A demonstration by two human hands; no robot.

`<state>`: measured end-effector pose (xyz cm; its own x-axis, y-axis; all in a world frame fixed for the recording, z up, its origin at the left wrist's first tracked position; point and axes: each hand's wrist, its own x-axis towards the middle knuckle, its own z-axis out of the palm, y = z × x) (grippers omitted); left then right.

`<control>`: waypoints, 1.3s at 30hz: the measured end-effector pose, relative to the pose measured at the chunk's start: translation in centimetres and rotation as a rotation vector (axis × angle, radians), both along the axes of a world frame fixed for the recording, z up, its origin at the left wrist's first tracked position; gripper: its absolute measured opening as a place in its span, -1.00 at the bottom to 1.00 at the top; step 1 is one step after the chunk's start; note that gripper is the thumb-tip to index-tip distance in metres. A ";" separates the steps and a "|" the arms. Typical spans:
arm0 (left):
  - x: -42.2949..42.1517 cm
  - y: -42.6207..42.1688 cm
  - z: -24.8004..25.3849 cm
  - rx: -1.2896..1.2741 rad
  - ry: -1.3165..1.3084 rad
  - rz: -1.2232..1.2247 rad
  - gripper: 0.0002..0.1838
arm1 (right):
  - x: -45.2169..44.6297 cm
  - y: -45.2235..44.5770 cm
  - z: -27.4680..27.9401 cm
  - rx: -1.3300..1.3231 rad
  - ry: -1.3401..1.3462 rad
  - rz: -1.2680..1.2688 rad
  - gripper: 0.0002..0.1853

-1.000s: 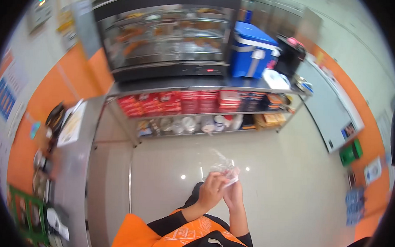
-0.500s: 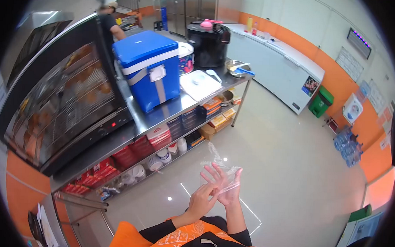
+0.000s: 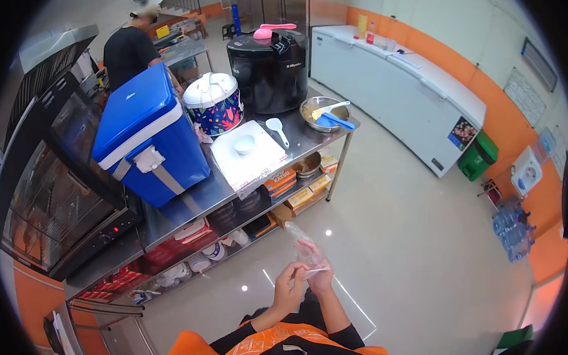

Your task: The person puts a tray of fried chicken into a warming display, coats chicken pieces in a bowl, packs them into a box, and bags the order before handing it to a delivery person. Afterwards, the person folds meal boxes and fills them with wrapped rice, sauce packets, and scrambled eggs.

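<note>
A clear plastic glove partly covers the fingers of my right hand, and its empty tips stick up past them. The fingers of that hand are bunched inside the plastic. My left hand pinches the glove's edge near the right palm. Both hands are close together in front of my orange apron, above the floor. Beyond them stands a steel table with a white board, a small white bowl and a white scoop.
A blue cooler box, patterned tub, black cooker and metal bowl stand on the table, beside a glass display warmer. Behind is a person in black. White freezers line the wall.
The view has swung right and nearer to the table's end. The right fingers, spread half a second ago, have drawn together inside the glove, while the left hand still pinches its edge.
</note>
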<state>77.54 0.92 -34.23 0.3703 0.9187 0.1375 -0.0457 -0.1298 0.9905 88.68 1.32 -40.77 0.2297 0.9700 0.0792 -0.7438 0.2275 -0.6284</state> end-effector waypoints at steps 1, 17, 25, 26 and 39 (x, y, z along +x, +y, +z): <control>1.2 0.8 -0.4 0.025 0.033 -0.011 -0.87 | 1.2 0.9 -0.1 -0.037 0.021 -0.013 -0.31; 10.2 8.3 -5.3 -0.552 0.054 -0.212 -0.66 | 14.0 5.9 -5.9 -0.472 -0.929 0.282 -0.57; 13.7 6.9 -1.5 -0.077 0.410 -0.401 -0.57 | 14.3 6.8 -2.5 -0.177 0.548 0.154 -0.30; 14.0 6.6 -1.5 0.019 0.500 -0.411 -0.57 | 14.3 7.1 -2.1 -0.136 0.554 0.159 -0.28; 15.8 6.0 -1.9 0.000 0.292 -0.601 -0.89 | 14.9 8.0 -4.0 -0.291 0.227 0.073 -0.12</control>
<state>93.33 6.96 -36.17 0.8397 0.5410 -0.0465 0.1604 -0.1654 0.9731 103.60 9.33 -44.80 0.1397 0.9589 -0.2470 -0.8794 0.0054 -0.4761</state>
